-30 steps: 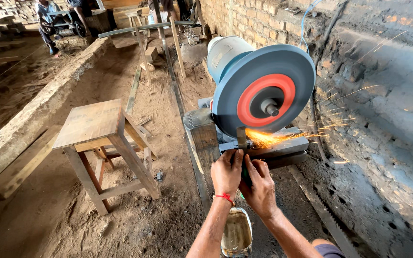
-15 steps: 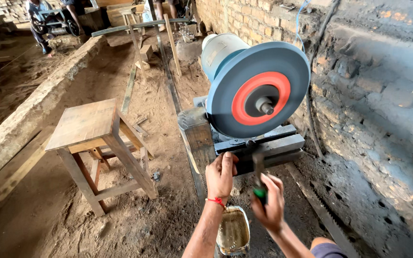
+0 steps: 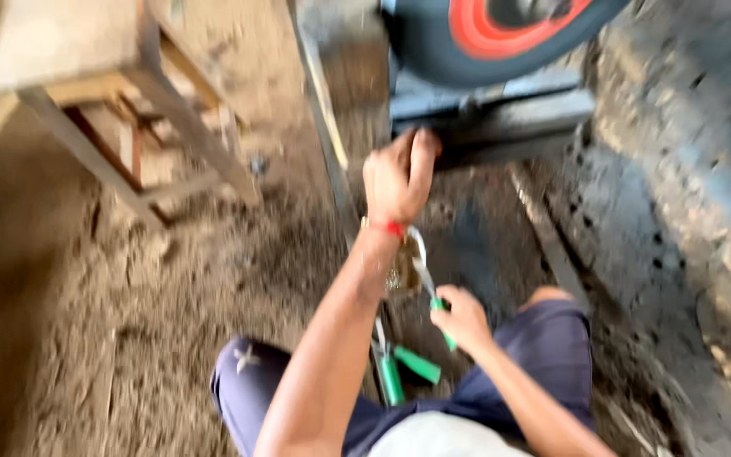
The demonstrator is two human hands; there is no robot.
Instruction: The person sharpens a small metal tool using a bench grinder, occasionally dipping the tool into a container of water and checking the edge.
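One green-handled tool sits gripped in right-hand fingers.

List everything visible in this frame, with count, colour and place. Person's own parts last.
Grinding wheel: one, grey with red centre, top middle.
Grinder base: one, dark metal, under the wheel.
Stool: one, pale wood, top left.
Wall: one, sooty rough masonry, right.
Floor: brown dirt, left and middle.
Tool with green handle: one, in right hand.
Green-handled tool: one, on the ground between the knees.
Shorts: dark blue, bottom.
Left hand: at the base, red wristband.
Right hand: gripping the tool.
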